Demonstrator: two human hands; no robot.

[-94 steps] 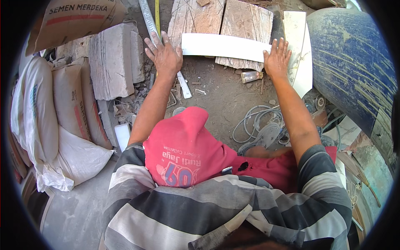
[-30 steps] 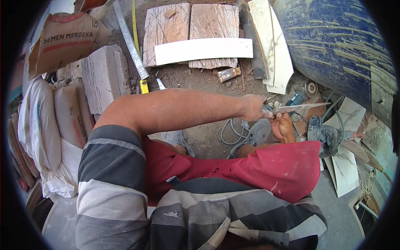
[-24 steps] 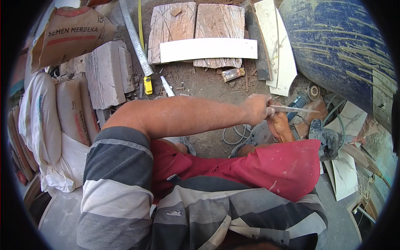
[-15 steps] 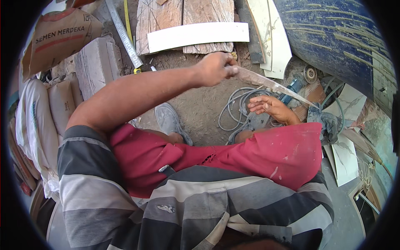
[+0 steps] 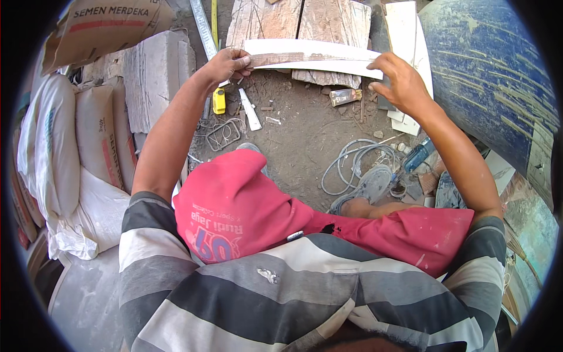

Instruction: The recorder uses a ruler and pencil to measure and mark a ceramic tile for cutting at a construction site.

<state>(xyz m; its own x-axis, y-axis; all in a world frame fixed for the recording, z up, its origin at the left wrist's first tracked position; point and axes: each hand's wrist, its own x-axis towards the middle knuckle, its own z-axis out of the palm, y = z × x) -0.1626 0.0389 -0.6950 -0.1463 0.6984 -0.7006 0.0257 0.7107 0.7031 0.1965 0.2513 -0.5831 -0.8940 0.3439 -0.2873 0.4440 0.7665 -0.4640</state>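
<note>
Both arms reach forward over the ground, with a thin, long tile strip stretched level between my hands. Its brownish ribbed face and pale edge are visible. My left hand pinches the left end between thumb and fingers. At the other end, my right hand has its fingers curled over the tip, the thumb lower. Just beyond the strip, a white curved tile piece lies across rough wooden-looking slabs; the strip overlaps part of it in view.
A yellow tape measure, a white pointed offcut and a clear bottle-like item lie on the dirt. Right of them are a coiled grey cable, a blue power tool and a blue drum. Sacks stand left.
The strip has swung from slanting rightward to lying level ahead of me. My right hand has risen from near the knee to its right end; my left hand has moved left.
</note>
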